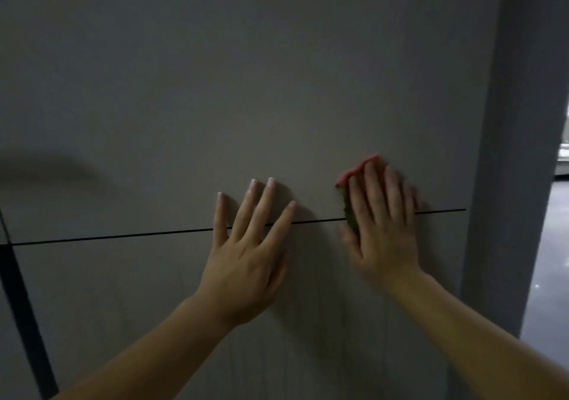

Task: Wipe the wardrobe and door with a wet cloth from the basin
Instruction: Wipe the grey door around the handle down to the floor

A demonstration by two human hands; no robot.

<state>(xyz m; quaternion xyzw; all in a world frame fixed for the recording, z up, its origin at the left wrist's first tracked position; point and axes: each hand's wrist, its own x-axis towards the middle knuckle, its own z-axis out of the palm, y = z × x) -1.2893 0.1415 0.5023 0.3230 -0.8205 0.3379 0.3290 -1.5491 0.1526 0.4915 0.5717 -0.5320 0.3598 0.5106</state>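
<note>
While the right hand (381, 224) lies flat with its fingers extended and close together, it presses a cloth (358, 174) against the grey wardrobe panel (246, 91). Only the cloth's edges show: a pink strip above the fingertips and a darker green strip beside the index finger and thumb; the rest is covered by the palm. This hand appears slightly blurred. It straddles a thin dark horizontal seam (123, 235) that divides the panel into an upper and a lower section. Just beside it, the left hand (246, 245) rests bare on the same surface, fingers spread apart, holding nothing, with its fingertips above the seam and its palm below. Both forearms enter from the lower edge of the view, bare of sleeves. At the far left, a broader dark vertical gap (21, 307) runs down the wardrobe front. Along the right, a lighter grey upright surface (508, 153) borders the panel, and beyond it a glossy floor (551, 276) is visible.
</note>
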